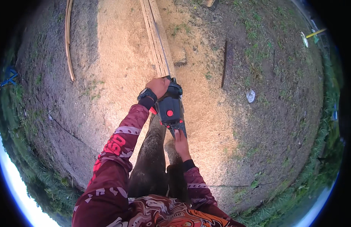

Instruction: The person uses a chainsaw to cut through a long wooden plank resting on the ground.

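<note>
Chainsaw (170, 108) sits centre frame, dark body with a red round cap on top, guide bar (162, 53) pointing far along a long wooden plank (156, 38).

Left hand (159, 86) is closed over the front handle at the far end of the saw body; a dark watch (146, 94) sits on that wrist. Right hand (180, 140) grips the rear handle at the near end, fingers wrapped, index finger laid forward along the top. Both hands have firm hold of the saw. Sleeves are maroon with a pale pattern.

The plank lies lengthwise, running from the saw toward the far edge, with the bar along its top face. Cannot tell how deep the bar sits in the wood.

The ground under it is a broad patch of pale sawdust (122, 68), with bare dark soil on both sides. The person's legs, in dark trousers dusted with sawdust, stand just near of the saw.

A thin bent strip of wood (69, 41) lies far left on the soil, well apart from the plank. A short dark board (225, 64) lies right of the plank. A crumpled pale scrap (250, 95) lies further right on the soil. A yellow-handled tool (314, 34) lies at the far right rim. Grass rings the clearing.
</note>
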`<state>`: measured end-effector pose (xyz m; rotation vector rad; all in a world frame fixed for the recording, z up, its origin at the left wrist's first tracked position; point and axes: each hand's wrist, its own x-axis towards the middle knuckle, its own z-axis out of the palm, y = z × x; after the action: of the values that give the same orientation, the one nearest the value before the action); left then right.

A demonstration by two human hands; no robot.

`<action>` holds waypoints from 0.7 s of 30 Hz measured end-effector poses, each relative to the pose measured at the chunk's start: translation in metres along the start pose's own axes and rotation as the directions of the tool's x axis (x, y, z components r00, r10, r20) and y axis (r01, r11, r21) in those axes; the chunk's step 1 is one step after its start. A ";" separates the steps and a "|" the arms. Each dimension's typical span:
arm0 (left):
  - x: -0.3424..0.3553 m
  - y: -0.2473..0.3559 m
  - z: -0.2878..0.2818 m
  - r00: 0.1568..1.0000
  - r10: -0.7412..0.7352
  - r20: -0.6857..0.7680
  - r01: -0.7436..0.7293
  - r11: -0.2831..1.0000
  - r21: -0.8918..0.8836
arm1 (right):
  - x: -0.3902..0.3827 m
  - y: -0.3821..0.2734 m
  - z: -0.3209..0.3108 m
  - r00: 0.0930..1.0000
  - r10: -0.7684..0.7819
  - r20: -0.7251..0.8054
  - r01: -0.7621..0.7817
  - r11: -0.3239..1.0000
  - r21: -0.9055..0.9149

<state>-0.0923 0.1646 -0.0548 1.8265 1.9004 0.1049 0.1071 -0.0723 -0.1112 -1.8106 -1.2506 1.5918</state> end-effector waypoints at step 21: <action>0.240 -0.097 -0.116 0.951 0.300 -0.073 -0.267 0.919 0.289 | 0.221 -0.146 0.055 0.999 -0.055 -0.003 0.055 0.998 0.018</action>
<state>-0.2216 0.4167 -0.0619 2.3275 1.7838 0.0462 -0.0079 0.1719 -0.1329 -1.7516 -1.2694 1.5663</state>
